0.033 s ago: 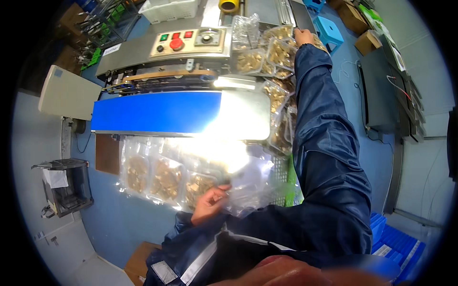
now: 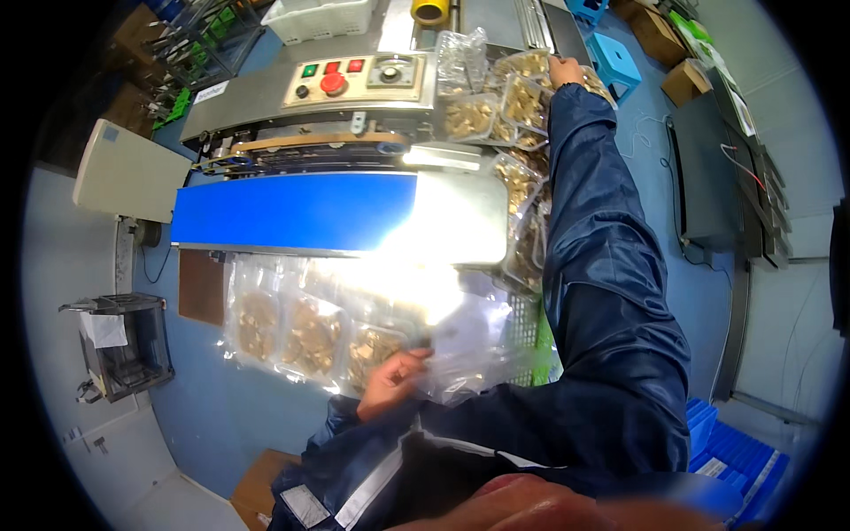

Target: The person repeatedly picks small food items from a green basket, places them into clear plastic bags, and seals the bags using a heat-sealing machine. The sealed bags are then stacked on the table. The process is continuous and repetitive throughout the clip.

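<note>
My right hand (image 2: pixel 567 71) reaches far out over the crowded clear trays, its fingers bent down and closed at the rim of a clear tray (image 2: pixel 522 64) of tan, dried-looking pieces. Its fingertips are partly hidden. Close to my body, my left hand (image 2: pixel 394 380) has its fingers curled together at the edge of a clear plastic bag (image 2: pixel 465 367). Left of that hand lie bagged trays (image 2: pixel 312 334) of the same tan pieces, side by side. One bagged tray (image 2: pixel 374 347) is right beside my fingers.
A machine with a control panel (image 2: pixel 354 81) and a blue conveyor belt (image 2: pixel 292 211) stands ahead. More filled trays (image 2: pixel 515 181) line its right end. A white basket (image 2: pixel 319 19) is at the back, blue stools (image 2: pixel 613 66) at the far right. Bright glare covers the middle.
</note>
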`<state>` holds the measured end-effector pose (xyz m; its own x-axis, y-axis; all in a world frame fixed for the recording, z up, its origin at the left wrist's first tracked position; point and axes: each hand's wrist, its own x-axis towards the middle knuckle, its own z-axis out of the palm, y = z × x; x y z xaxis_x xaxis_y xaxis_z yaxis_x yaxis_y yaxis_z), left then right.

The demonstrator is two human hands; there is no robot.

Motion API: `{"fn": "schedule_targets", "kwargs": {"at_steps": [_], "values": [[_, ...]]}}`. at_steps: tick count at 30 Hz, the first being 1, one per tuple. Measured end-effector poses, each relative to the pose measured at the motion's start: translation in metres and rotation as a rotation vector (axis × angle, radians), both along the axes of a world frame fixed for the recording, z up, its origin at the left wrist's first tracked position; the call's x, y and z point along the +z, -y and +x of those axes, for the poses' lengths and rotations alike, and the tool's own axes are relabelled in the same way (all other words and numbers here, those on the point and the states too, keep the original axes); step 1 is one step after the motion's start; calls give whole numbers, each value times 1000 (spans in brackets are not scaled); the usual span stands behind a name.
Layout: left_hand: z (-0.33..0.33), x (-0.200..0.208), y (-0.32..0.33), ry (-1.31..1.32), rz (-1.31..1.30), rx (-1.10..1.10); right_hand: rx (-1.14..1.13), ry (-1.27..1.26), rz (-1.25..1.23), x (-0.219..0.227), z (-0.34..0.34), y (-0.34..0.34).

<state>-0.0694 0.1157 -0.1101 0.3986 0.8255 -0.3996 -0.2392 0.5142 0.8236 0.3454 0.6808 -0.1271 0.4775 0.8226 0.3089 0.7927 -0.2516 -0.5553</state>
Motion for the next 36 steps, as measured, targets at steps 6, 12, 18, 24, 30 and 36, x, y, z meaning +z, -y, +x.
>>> {"fn": "schedule_targets", "kwargs": {"at_steps": [6,12,18,24,30,36], "values": [[-17,-23,-4,92,-71,-43,10,58,-177,-18,-25,-7],[-5,-13,-10,-43,62,48,287,-928,-49,48,-52,84],[22,5,-8,-14,-88,72,445,-1661,29,81,5,272],[80,14,2,-199,159,301,538,-1807,-379,122,-21,506],[133,12,5,-606,463,473,442,-2004,-893,117,-26,632],[175,33,36,-770,646,476,321,-2135,-687,82,31,679]]}}
